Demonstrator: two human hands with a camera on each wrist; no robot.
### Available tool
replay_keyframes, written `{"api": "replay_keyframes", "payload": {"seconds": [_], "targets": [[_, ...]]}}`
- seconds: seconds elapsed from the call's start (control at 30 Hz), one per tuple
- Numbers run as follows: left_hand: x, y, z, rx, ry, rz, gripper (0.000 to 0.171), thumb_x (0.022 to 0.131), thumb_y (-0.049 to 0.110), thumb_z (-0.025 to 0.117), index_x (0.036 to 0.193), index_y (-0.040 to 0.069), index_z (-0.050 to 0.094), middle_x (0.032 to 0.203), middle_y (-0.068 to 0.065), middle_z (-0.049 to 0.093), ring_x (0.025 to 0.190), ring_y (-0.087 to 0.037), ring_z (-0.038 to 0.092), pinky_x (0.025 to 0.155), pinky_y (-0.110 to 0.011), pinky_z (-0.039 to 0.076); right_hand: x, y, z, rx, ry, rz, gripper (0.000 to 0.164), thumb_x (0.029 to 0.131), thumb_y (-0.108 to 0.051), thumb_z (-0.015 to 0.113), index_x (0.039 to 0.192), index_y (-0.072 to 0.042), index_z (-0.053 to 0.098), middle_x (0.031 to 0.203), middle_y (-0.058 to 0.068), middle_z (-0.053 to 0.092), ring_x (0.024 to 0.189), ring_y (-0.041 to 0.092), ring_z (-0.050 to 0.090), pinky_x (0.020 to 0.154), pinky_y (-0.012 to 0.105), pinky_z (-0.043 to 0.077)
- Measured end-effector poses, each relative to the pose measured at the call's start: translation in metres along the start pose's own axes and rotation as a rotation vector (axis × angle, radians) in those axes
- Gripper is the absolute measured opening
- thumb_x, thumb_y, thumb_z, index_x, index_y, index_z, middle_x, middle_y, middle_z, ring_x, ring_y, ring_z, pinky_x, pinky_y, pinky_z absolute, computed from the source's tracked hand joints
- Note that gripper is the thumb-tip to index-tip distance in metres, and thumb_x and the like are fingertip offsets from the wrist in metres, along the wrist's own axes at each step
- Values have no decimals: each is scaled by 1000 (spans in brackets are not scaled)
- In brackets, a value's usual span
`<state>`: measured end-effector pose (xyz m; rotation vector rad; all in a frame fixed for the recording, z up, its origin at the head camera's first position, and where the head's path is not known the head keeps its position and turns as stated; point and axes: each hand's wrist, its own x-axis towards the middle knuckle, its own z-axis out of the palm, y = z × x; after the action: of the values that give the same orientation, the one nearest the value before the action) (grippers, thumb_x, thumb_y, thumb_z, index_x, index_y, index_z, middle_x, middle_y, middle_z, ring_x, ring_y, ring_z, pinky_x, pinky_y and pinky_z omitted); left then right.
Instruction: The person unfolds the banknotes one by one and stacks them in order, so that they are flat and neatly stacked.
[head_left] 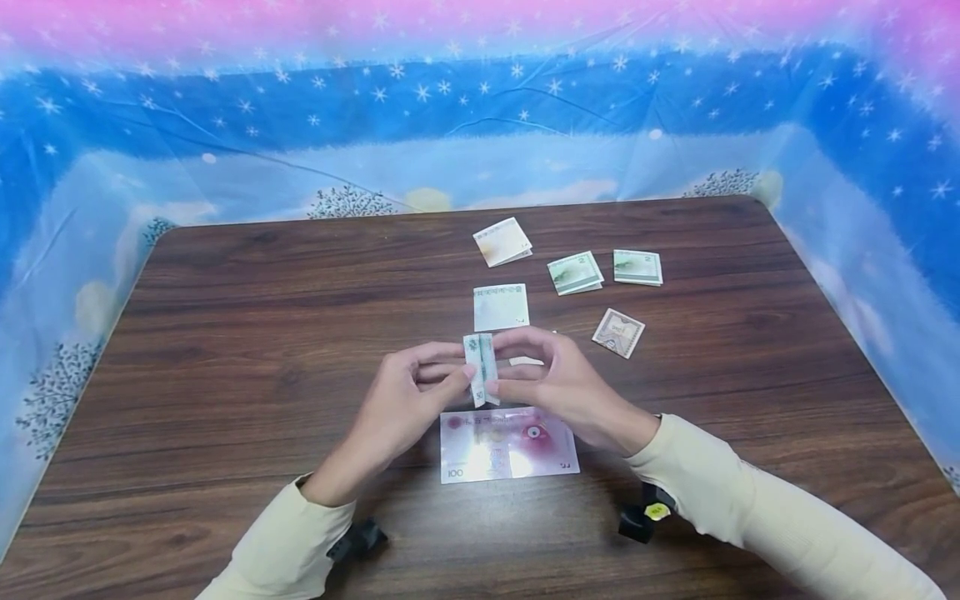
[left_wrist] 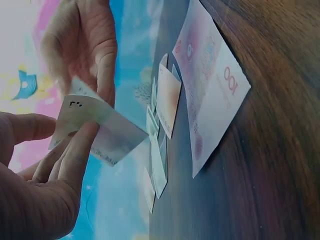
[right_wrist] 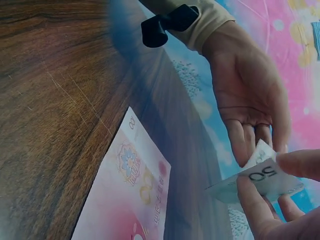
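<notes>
Above the table, both hands hold a folded greenish banknote (head_left: 476, 385) upright by its two sides. The left hand (head_left: 405, 400) pinches its left side between thumb and fingers. On the other side the right hand (head_left: 566, 383) grips the note the same way. In the right wrist view the number 50 shows on the folded note (right_wrist: 262, 182), and its halves stand partly apart. Flat on the table just below the hands lies a pink 100 banknote (head_left: 480, 454). A folded pale green note (head_left: 501, 308) lies right beyond the fingertips.
Farther back lie a folded cream note (head_left: 501, 240), two folded green notes (head_left: 574, 273) and a small folded brown note (head_left: 618, 333). Part of another pale note (head_left: 525, 362) shows behind the right fingers. A snowflake-patterned cloth (head_left: 480, 100) surrounds the wooden table (head_left: 262, 333).
</notes>
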<state>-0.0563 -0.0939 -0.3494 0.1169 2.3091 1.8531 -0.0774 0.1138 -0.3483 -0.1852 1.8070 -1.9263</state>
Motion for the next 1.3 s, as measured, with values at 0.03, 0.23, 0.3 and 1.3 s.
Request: {"api": "replay_keyframes", "payload": {"seconds": [0.03,0.23,0.3,1.3], "targets": [[-1,0,0,-22,1,-9,32,93,8,71,124,-2,67,107,-19,74,98,-27,74,83,-32,59,-2,0,-2,-1,-3,-7,52,86,8,71,135,3,54,130,20,61,109,29,69,86,38,58],[-6,0,-4,-117,33,-76,35,90,-3,65,124,-6,65,106,-23,73,94,-25,74,81,-28,59,-11,0,-14,-47,47,-21,53,85,12,60,137,10,49,124,26,64,96,22,72,83,34,59],[-8,-1,-6,-127,47,-97,36,89,-4,66,124,-6,64,104,-22,73,91,-24,74,79,-28,59,-13,0,-17,-64,71,-16,51,84,12,59,134,12,51,121,26,65,94,19,72,82,32,59],[-12,-20,-19,-89,40,-160,30,88,-3,73,117,-4,67,102,-20,74,88,-25,74,74,-33,61,-27,11,-48,-295,149,25,21,86,0,74,101,5,61,86,9,71,73,14,67,65,28,57]]}}
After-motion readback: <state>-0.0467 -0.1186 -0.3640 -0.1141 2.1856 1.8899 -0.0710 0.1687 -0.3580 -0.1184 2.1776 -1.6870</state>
